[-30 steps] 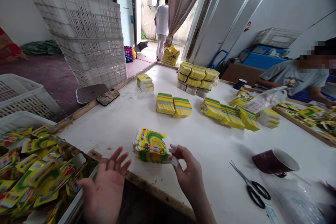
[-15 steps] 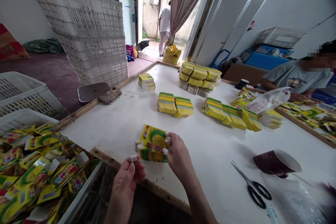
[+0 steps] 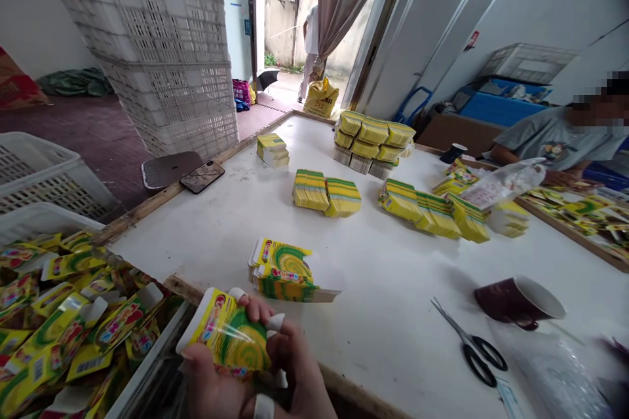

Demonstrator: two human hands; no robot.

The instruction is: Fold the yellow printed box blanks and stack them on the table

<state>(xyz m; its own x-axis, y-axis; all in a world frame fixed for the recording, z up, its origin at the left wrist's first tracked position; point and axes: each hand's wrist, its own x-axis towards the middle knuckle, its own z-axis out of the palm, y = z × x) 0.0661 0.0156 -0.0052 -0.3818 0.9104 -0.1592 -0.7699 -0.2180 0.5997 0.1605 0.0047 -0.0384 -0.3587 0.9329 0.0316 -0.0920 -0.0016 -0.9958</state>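
Observation:
A yellow and green printed carton (image 3: 228, 334) is held at the front edge of the table, in front of my body. My left hand (image 3: 211, 380) grips it from the left, thumb over its lower left side. At its right end the fingers of my right hand (image 3: 295, 360) close on it, with white wraps on some fingertips. Just beyond lies a small stack of flat cartons (image 3: 285, 272) on the white table (image 3: 393, 294). To the left, a white crate (image 3: 142, 353) holds many opened-out cartons (image 3: 69, 321).
Bundled carton stacks (image 3: 327, 193) stand mid-table, more (image 3: 432, 209) to the right, and a tall pile (image 3: 371, 141) behind. Scissors (image 3: 469, 344), a maroon mug (image 3: 515, 301) and clear plastic (image 3: 565, 373) lie right. A phone (image 3: 202, 177) rests left. A co-worker (image 3: 550, 137) sits at right.
My right hand has left the stack and moved toward me with a carton. My left hand, empty before, now holds that carton too. The person in the doorway has shifted behind the curtain.

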